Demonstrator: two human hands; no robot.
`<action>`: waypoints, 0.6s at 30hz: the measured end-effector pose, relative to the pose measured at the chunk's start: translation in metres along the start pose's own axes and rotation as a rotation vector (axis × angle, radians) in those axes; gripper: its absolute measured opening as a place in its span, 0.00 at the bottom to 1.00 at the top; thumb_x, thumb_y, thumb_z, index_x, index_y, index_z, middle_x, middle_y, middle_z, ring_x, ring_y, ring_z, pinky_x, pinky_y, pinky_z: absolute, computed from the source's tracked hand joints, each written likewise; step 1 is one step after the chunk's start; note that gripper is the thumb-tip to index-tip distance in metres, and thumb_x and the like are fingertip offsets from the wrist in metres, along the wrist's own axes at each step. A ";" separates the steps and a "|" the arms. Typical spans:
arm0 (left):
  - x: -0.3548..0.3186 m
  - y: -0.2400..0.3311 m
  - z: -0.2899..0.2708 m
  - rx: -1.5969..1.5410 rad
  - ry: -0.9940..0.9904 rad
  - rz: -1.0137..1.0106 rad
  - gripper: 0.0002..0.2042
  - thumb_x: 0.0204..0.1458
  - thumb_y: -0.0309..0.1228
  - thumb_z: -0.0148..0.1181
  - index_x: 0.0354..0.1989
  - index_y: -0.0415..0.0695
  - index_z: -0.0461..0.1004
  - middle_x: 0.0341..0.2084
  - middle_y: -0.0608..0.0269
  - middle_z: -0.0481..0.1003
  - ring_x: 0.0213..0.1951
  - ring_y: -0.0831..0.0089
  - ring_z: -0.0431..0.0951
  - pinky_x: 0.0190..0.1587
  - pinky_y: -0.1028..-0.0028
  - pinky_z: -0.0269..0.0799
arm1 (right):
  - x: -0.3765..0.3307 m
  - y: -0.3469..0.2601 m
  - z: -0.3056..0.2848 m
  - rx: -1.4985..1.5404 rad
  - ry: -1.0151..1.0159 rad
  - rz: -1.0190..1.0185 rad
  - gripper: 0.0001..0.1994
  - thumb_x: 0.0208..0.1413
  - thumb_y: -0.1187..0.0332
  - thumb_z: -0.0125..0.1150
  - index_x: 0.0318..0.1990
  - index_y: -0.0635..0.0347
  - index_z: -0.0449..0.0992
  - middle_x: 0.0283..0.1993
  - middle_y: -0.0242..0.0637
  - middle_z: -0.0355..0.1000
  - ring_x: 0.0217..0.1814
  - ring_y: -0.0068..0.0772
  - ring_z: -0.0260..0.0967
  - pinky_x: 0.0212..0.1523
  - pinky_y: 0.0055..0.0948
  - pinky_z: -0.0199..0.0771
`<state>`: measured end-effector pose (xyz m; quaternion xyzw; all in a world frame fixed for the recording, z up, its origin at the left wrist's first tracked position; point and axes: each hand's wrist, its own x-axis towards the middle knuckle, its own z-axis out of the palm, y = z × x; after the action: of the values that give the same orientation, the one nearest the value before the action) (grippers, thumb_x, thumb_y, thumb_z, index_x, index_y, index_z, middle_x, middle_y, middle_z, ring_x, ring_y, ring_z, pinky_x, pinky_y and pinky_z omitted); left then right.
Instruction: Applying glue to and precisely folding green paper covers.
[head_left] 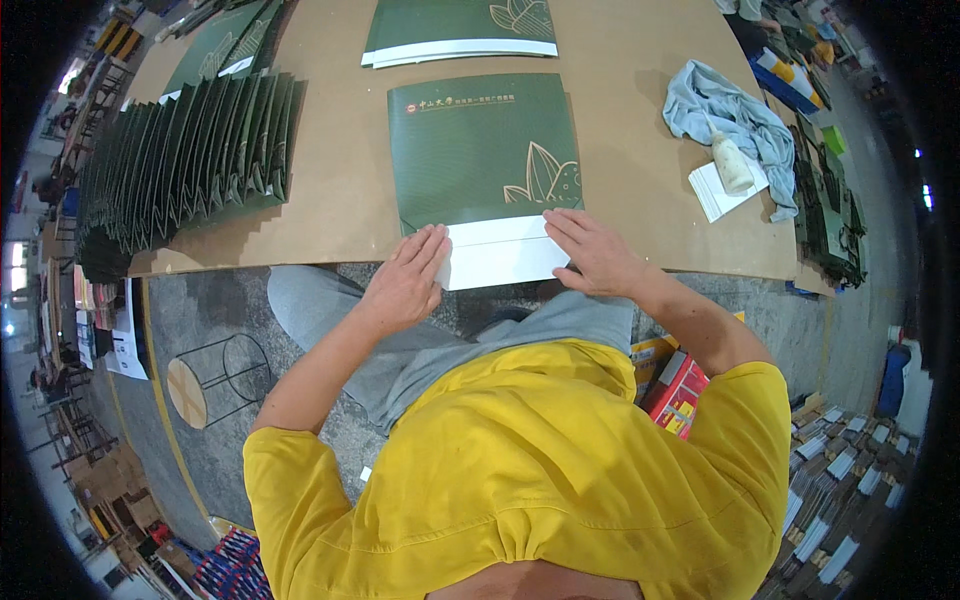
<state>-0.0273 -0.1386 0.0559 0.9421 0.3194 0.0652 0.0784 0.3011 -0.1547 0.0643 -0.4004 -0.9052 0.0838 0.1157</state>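
In front of me on the brown table lies a green paper bag (485, 140), flat, with gold leaf line art. Its near end has a white flap (505, 250) with a crease across it, reaching past the table's edge. My left hand (405, 278) rests on the flap's left end, fingers stretched out side by side; its thumb is mostly hidden. At the flap's right end lies my right hand (598, 252), fingers extended along the fold, with the thumb lower near the flap's edge. Neither hand is wrapped round anything.
Many folded green bags (190, 160) stand in a row at the left. A stack of green bags (460, 30) lies beyond. At the right are a light blue cloth (715, 100), a squeeze bottle (731, 165) and white cards (712, 192). A stool (190, 393) lies on the floor.
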 end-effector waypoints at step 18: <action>0.018 -0.033 0.005 -0.607 0.115 -0.193 0.11 0.50 0.30 0.58 0.41 0.42 0.75 0.47 0.58 0.72 0.49 0.60 0.68 0.53 0.66 0.63 | 0.011 0.013 0.012 0.490 0.143 0.298 0.13 0.53 0.67 0.54 0.44 0.62 0.73 0.46 0.40 0.71 0.50 0.45 0.63 0.53 0.37 0.63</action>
<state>-0.0315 -0.1025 0.0457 0.8358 0.3773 0.2028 0.3434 0.2999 -0.1389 0.0507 -0.4938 -0.7789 0.2873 0.2588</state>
